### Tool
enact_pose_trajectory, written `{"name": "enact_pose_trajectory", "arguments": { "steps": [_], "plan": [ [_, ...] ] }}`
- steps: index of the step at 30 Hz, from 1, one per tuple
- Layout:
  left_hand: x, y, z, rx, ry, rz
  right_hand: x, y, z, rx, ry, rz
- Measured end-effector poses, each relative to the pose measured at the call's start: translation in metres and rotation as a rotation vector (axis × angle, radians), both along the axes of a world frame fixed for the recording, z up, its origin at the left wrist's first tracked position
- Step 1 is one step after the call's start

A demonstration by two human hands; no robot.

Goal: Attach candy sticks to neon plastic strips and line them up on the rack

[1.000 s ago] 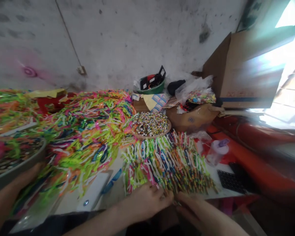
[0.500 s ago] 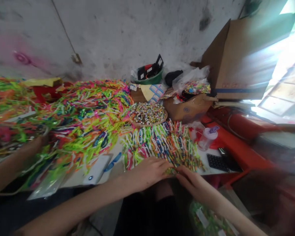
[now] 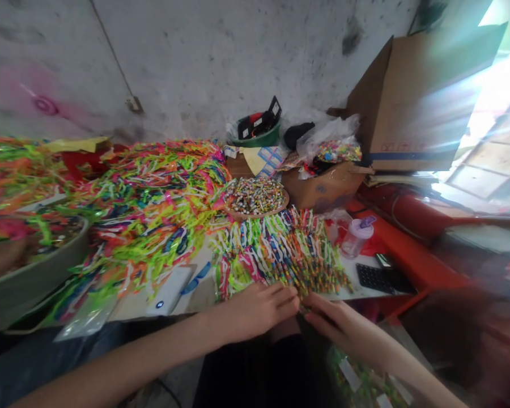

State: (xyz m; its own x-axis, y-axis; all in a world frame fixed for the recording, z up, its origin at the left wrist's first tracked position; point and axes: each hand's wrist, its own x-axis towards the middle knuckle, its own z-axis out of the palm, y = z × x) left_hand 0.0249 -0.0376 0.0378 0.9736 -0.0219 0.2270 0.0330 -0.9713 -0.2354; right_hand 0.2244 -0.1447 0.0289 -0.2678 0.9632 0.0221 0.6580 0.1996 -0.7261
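Sticks (image 3: 289,258), colourful, tasselled, fanned on table edge (image 3: 365,292), near ends meeting both hands' fingertips. Far left of hands: grey basin (image 3: 29,277), neon tassel heap (image 3: 153,198). Just left: white phone (image 3: 168,292). Left hand (image 3: 259,309) palm down, fingers curled onto stick ends, pinching them. Right hand (image 3: 331,323) touching same ends; closure cannot tell. Right beyond: black calculator (image 3: 380,277), clear bottle (image 3: 356,237).

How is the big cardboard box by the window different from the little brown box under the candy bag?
The big cardboard box stands tall with nothing on top; the little brown box sits low, under a plastic bag. The big one has a blue stripe; the little one looks plain. Both are brown cardboard.
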Motion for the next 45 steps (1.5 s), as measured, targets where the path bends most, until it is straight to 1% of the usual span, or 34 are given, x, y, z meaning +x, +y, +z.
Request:
{"name": "enact_pose_trajectory", "arguments": {
  "steps": [3,5,8,11,13,15,17,18,20,22,24,27,31,34,37,41,45],
  "plan": [
    [0.001,-0.001,-0.003,0.041,-0.031,-0.027,0.003,-0.002,-0.001,0.027,-0.009,-0.018],
    [0.005,0.0,-0.008,0.047,-0.041,-0.025,0.004,-0.002,-0.005,0.035,0.012,-0.031],
    [0.015,0.004,-0.023,0.042,-0.065,0.006,0.005,0.001,-0.019,-0.014,0.056,-0.055],
    [0.024,0.008,-0.037,0.035,-0.128,0.085,0.014,0.005,-0.04,-0.024,0.01,-0.131],
    [0.025,0.011,-0.043,0.049,-0.17,0.142,0.03,0.01,-0.055,0.005,-0.044,-0.232],
    [0.02,0.014,-0.044,0.076,-0.183,0.187,0.054,0.018,-0.071,0.033,-0.128,-0.44],
    [0.012,0.017,-0.043,0.09,-0.17,0.216,0.082,0.03,-0.088,0.034,-0.252,-0.715],
    [0.008,0.019,-0.043,0.082,-0.16,0.227,0.095,0.036,-0.097,0.021,-0.3,-0.815],
    [0.001,0.023,-0.046,0.049,-0.146,0.237,0.117,0.052,-0.116,-0.018,-0.376,-0.942],
    [-0.003,0.029,-0.052,0.008,-0.145,0.235,0.13,0.066,-0.134,-0.053,-0.429,-0.99],
    [-0.006,0.037,-0.06,-0.028,-0.145,0.251,0.136,0.078,-0.149,-0.074,-0.464,-0.994],
    [-0.013,0.053,-0.069,-0.042,-0.166,0.28,0.143,0.089,-0.164,-0.073,-0.476,-0.961],
    [-0.022,0.073,-0.074,-0.044,-0.182,0.298,0.155,0.092,-0.173,-0.033,-0.429,-0.92],
    [-0.023,0.082,-0.078,-0.035,-0.193,0.306,0.16,0.091,-0.176,0.023,-0.373,-0.921],
    [-0.021,0.085,-0.082,-0.028,-0.172,0.288,0.16,0.088,-0.176,0.117,-0.313,-0.945],
    [-0.019,0.086,-0.089,-0.014,-0.127,0.285,0.156,0.084,-0.171,0.261,-0.245,-0.969],
    [-0.018,0.086,-0.09,-0.012,-0.11,0.281,0.154,0.081,-0.167,0.36,-0.164,-0.976]
  ]
}}
